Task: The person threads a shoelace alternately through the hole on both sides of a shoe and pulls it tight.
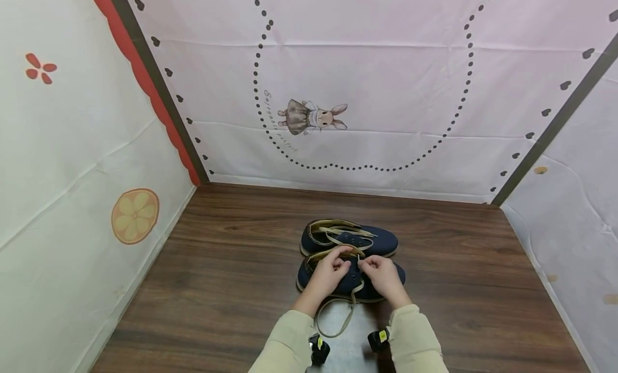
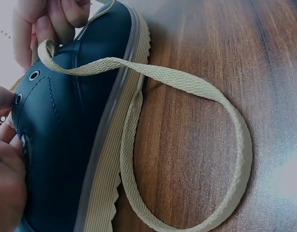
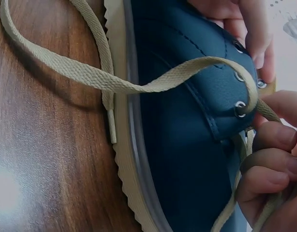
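From where I stand, a pair of dark blue shoes sits side by side on the brown wood-grain bench (image 1: 232, 276), toes towards the person's right. Both hands are at the near shoe (image 1: 348, 284). The left hand (image 1: 332, 271) is up by the shoe's opening, fingers and thumb pinching the far eyelet flap. The right hand (image 1: 383, 276) has its fingers curled in and grips the beige lace (image 3: 90, 76) between thumb and forefinger, close by the eyelets; more of it trails past the lower fingers. From an eyelet on the near flap, a long free stretch runs down the shoe's side, over the ridged sole (image 3: 128, 191), and loops out on the bench, its tip coming back against the sole

The far shoe (image 1: 381, 241) lies just behind, with its own laces loose across its top. Pale puffy sleeves (image 1: 288, 338) cover both forearms, and a small black device (image 1: 319, 350) shows at each wrist. Printed cloth walls stand around the bench; the back one carries a rabbit in a skirt (image 1: 298, 117), the left one an orange slice (image 1: 135, 216)
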Available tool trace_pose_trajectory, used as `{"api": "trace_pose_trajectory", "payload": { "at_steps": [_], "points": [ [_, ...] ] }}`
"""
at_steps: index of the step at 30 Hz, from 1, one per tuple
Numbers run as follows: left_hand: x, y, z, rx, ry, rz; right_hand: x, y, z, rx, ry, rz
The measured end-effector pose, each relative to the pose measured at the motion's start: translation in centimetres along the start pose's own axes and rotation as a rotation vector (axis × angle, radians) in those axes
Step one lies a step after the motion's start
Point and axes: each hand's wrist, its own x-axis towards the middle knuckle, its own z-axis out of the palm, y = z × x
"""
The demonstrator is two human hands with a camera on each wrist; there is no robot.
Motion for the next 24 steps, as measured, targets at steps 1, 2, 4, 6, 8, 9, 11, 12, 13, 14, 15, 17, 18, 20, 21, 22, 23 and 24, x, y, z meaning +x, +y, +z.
{"api": "trace_pose_trajectory", "payload": {
  "at_steps": [1,2,4,6,8,9,11,12,13,14,15,17,18,20,21,22,23,24],
  "points": [
    [0.0,0.0,0.0,0.002,0.0,0.003,0.1,0.0,0.1,0.005,0.009,0.011],
    [0.0,0.0,0.0,0.004,0.001,0.004,0.1,0.0,0.2,0.008,0.016,0.022],
    [0.0,0.0,0.1,0.009,0.002,0.007,0.1,0.0,0.3,0.009,0.026,0.039],
    [0.0,0.0,0.1,0.009,0.004,0.007,0.2,0.0,0.3,0.003,0.029,0.048],
    [0.0,-0.1,0.1,0.005,0.007,0.008,0.2,0.0,0.4,0.0,0.029,0.055],
    [0.0,-0.1,0.1,0.003,0.008,0.009,0.2,0.0,0.4,0.0,0.029,0.057],
    [-0.1,-0.1,0.1,0.001,0.01,0.01,0.2,-0.1,0.5,-0.001,0.031,0.057],
    [-0.1,-0.1,0.1,0.001,0.009,0.01,0.2,-0.1,0.5,-0.001,0.033,0.058],
    [-0.1,-0.1,0.1,0.003,0.009,0.009,0.2,-0.1,0.5,0.003,0.035,0.061],
    [-0.1,-0.1,0.1,0.001,0.007,0.005,0.2,-0.1,0.5,0.008,0.038,0.063],
    [-0.1,-0.1,0.1,0.001,0.005,0.001,0.2,-0.1,0.6,0.01,0.043,0.066],
    [-0.1,-0.1,0.1,-0.015,0.004,-0.011,0.2,-0.2,0.7,0.017,0.058,0.073],
    [-0.1,-0.1,0.1,-0.028,0.003,-0.018,0.3,-0.2,0.8,0.022,0.068,0.074],
    [-0.1,-0.1,0.0,-0.044,-0.004,-0.029,0.3,-0.3,0.9,0.04,0.085,0.086],
    [-0.1,-0.1,0.0,-0.048,-0.007,-0.036,0.2,-0.3,1.0,0.06,0.088,0.098],
    [-0.1,-0.1,0.0,-0.053,-0.01,-0.043,0.2,-0.3,1.0,0.09,0.091,0.113],
    [-0.1,0.0,-0.1,-0.05,-0.015,-0.05,0.1,-0.3,1.1,0.12,0.094,0.124],
    [-0.1,0.0,-0.1,-0.042,-0.021,-0.056,0.1,-0.3,1.1,0.15,0.095,0.137]
  ]
}}
